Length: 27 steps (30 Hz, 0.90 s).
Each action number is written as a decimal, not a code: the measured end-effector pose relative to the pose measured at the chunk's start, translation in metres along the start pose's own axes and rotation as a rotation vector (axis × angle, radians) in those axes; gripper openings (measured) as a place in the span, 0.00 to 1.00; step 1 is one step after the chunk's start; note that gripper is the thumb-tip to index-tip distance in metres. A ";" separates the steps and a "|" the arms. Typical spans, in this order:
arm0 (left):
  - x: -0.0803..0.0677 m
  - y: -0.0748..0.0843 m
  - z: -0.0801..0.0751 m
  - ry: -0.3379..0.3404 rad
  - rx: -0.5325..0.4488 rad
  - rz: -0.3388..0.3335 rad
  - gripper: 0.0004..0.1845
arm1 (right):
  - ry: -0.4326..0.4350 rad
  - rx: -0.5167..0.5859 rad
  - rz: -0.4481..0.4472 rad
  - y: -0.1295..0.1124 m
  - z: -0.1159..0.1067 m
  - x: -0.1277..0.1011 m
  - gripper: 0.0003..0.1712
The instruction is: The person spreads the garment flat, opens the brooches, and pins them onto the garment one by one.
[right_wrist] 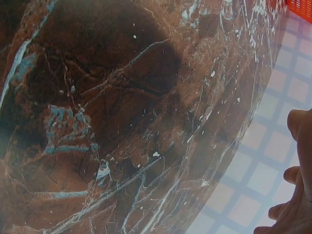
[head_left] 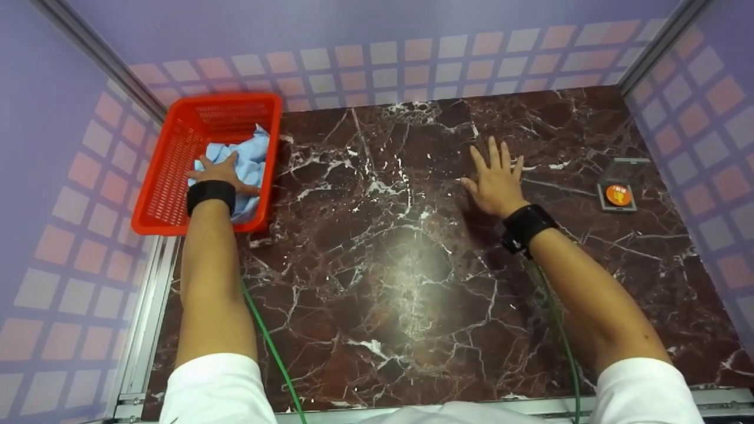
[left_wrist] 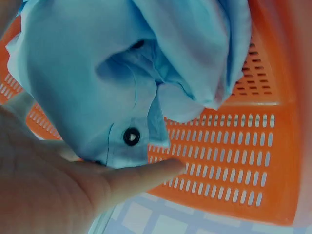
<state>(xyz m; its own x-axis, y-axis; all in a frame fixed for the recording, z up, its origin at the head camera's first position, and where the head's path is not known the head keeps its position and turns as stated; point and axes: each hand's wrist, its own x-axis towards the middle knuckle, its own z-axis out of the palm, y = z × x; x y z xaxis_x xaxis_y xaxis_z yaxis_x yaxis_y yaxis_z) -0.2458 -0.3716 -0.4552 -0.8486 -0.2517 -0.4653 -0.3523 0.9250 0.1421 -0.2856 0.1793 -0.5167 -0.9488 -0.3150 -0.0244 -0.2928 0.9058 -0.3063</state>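
Observation:
A crumpled light blue buttoned garment [head_left: 250, 159], apparently a shirt, lies in the red perforated basket [head_left: 275, 118] at the back left. My left hand [head_left: 217, 174] reaches into the basket, fingers spread over the fabric. In the left wrist view, a straight digit [left_wrist: 151, 176] extends beside a dark button [left_wrist: 131, 136] on the garment; part of the hand is hidden by cloth. Over the marble-patterned tabletop [head_left: 377, 265], my right hand [head_left: 496, 184] has its fingers straight and spread, holding nothing. Its fingertips [right_wrist: 297, 122] appear at the right wrist view's edge.
At the right stands a small case [head_left: 617, 207] with its clear lid raised and a round orange piece inside. Purple panels with a checked pattern [head_left: 383, 62] enclose the back and sides. A green cable [head_left: 271, 347] trails near each forearm.

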 end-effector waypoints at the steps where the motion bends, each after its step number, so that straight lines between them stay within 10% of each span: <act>1: -0.001 0.000 0.000 -0.008 0.011 -0.001 0.60 | 0.002 -0.002 -0.001 0.000 0.001 0.000 0.43; 11: -0.029 0.018 -0.005 -0.035 -0.020 -0.011 0.55 | 0.007 0.002 -0.010 0.001 0.006 -0.002 0.42; 20: -0.014 0.018 -0.004 -0.067 -0.011 0.015 0.53 | 0.020 -0.008 -0.009 0.005 0.008 -0.006 0.42; 27: -0.020 0.020 -0.006 0.019 0.034 0.109 0.31 | 0.027 0.000 0.003 0.011 0.009 -0.009 0.42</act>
<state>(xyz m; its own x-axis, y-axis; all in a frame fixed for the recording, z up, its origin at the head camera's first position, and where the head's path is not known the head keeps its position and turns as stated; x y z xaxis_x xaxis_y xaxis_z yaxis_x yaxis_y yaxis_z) -0.2383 -0.3493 -0.4381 -0.8884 -0.1545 -0.4323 -0.2446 0.9562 0.1607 -0.2789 0.1896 -0.5280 -0.9524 -0.3048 0.0002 -0.2902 0.9066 -0.3062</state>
